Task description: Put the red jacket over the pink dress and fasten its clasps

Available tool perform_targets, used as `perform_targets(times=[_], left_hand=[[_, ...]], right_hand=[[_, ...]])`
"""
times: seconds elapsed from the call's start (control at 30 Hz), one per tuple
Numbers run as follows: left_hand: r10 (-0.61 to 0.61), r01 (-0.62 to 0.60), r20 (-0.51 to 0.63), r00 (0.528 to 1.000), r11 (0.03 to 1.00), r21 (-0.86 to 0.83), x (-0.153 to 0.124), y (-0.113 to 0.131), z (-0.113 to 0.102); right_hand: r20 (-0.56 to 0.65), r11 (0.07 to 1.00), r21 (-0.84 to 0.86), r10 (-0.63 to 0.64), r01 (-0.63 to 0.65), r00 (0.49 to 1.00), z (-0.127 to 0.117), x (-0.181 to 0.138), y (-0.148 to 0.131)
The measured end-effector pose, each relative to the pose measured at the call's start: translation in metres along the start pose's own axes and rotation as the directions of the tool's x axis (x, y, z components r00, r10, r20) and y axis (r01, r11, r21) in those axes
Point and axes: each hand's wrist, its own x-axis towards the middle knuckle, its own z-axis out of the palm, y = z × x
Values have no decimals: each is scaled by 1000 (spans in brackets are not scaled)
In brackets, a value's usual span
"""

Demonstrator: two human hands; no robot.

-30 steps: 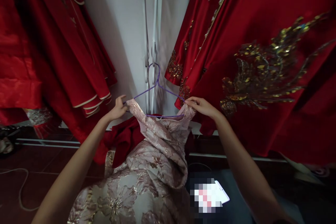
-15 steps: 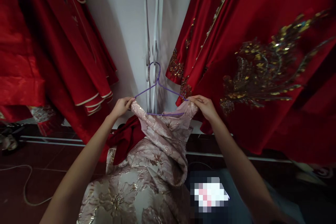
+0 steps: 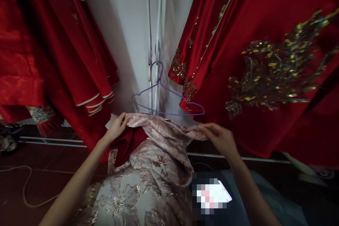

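Observation:
A pale pink dress (image 3: 161,155) with metallic floral patterning spreads across the lower middle of the head view. My left hand (image 3: 116,127) pinches its upper edge at one shoulder. The opposite shoulder is gripped by my right hand (image 3: 218,136), so the neckline is stretched between the two. Just above that edge, a purple hanger (image 3: 168,90) hangs by its hook at a white upright rail (image 3: 158,17). Both hanger ends are out of the dress, and its lower bar lies close to the fabric's top edge.
Red garments (image 3: 60,42) hang on the left. More red clothing (image 3: 265,123) with gold sequin embroidery (image 3: 275,74) hangs on the right. A lit, partly pixelated screen (image 3: 225,191) shows at lower right. A white cable (image 3: 28,190) lies on the dark floor at left.
The dress's shoulders came off the purple hanger. Both hands moved down and apart with the dress, the right one farther out. The hanger stayed at the rail.

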Motion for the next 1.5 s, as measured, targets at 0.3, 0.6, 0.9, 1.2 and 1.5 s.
perform_targets(times=[0.3,0.6,0.9,1.2,1.5], left_hand=[[511,-525,189,839,851,32,66,99,51],[460,-490,235,856,868,83,46,91,86],[446,-469,218,868,881,66,43,96,80],[447,-416,167,879,889,-190,30,130,85],[118,-127,-77,990,985,-120,35,29,15]], right_hand=[[277,960,18,-274,280,921,21,60,-45],[-193,900,-420,-218,120,957,-45,96,42],[-235,948,-270,-234,168,943,-39,89,28],[-217,924,-271,-333,271,918,15,89,-42],[-135,888,-375,-336,266,932,25,112,-20]])
